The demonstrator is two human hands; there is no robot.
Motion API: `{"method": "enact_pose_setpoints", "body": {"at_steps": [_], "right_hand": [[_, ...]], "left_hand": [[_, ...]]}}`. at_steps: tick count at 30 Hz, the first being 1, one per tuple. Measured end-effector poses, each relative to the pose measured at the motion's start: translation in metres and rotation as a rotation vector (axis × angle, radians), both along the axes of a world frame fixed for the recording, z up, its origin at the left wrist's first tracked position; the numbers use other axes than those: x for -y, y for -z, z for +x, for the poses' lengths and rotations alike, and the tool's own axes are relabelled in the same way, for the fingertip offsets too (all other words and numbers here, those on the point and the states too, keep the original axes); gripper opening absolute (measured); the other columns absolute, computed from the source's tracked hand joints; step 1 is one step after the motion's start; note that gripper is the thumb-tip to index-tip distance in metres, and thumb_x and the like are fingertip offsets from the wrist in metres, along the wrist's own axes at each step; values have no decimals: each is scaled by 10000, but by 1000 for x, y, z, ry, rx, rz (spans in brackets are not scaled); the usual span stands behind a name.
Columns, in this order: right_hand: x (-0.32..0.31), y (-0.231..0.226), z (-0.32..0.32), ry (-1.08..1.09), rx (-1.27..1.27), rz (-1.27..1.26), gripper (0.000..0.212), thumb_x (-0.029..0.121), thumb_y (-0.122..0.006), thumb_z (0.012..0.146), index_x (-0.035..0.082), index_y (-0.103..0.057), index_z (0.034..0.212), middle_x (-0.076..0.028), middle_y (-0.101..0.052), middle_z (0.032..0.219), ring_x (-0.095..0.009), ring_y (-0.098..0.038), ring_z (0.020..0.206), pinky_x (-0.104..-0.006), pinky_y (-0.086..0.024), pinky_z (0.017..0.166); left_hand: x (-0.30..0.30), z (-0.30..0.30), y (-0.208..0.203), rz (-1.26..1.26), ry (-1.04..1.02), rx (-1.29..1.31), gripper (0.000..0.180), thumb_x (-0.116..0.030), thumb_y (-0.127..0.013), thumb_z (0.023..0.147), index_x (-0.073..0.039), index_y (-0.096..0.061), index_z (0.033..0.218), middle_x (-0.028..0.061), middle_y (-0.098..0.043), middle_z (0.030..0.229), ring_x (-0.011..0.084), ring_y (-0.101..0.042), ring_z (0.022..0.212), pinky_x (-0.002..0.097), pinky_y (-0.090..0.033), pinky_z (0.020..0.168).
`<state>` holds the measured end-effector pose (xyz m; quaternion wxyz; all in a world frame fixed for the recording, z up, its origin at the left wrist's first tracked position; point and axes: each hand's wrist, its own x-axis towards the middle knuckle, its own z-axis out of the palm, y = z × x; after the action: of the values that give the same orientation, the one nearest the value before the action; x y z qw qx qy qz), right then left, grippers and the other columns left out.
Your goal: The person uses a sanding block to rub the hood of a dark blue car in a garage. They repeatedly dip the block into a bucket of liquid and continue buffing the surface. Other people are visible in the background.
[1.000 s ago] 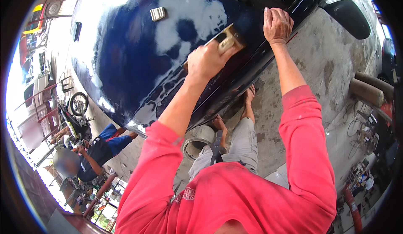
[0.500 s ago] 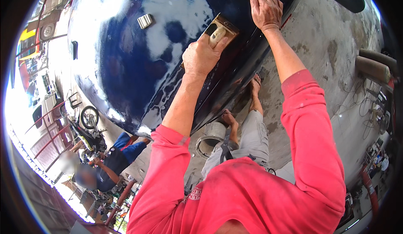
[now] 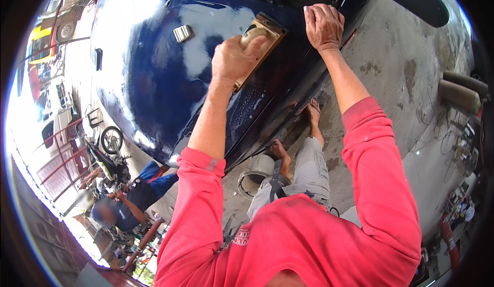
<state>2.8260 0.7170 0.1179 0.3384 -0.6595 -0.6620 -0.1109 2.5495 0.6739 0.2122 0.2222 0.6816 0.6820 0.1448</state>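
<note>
My left hand [image 3: 234, 59] is wrapped around the handle of a long hand sanding board [image 3: 268, 42], pressed against a dark blue car panel [image 3: 159, 71]. Whitish patches spread over the panel's far and left parts, and wet droplets lie just below the board. My right hand [image 3: 324, 27] rests on the car's dark edge to the right, fingers laid forward over the surface and no tool in it. A small ribbed pale block [image 3: 181, 33] sits on the panel to the left of the sanding board.
A side mirror [image 3: 418, 1] juts out at the upper right. Near my feet on the concrete floor stands a bucket [image 3: 252, 179]. At lower left another person [image 3: 135, 199] is beside a motorcycle [image 3: 105, 155]. Padded rolls [image 3: 458, 94] lie far right.
The sanding board and my left hand have shifted left across the panel. Milky streaks below the board have thinned to droplets. My right hand stays on the edge; the view has tilted slightly.
</note>
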Motion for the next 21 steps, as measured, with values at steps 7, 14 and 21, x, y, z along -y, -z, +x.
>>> {"method": "enact_pose_setpoints", "body": {"at_steps": [7, 14, 21], "right_hand": [[7, -10, -11, -15, 89, -81, 618, 581, -508, 1088, 134, -596, 1504, -63, -568, 1565, -270, -548, 1406, -489, -329, 1229], [95, -2, -171, -304, 184, -293, 1004, 765, -353, 1047, -38, -357, 1649, -294, -243, 1746, -508, -163, 1632, -645, -158, 1312], [256, 16, -388, -948, 56, -588, 936, 655, -462, 1054, -22, -296, 1678, -197, -159, 1802, -356, -66, 1683, -499, -42, 1362]], "left_hand": [[109, -129, -48, -37, -554, 570, 436, -426, -731, 1032, 8, -755, 1053, 24, -640, 705, 101, -620, 608, 297, -468, 513], [317, -219, 18, -141, -892, 668, 340, -369, -696, 1077, -30, -718, 1070, -14, -583, 683, 68, -506, 511, 253, -377, 440], [430, -260, 47, -107, -912, 687, 358, -395, -692, 1084, -38, -664, 1087, -26, -566, 687, 57, -502, 540, 241, -367, 454]]}}
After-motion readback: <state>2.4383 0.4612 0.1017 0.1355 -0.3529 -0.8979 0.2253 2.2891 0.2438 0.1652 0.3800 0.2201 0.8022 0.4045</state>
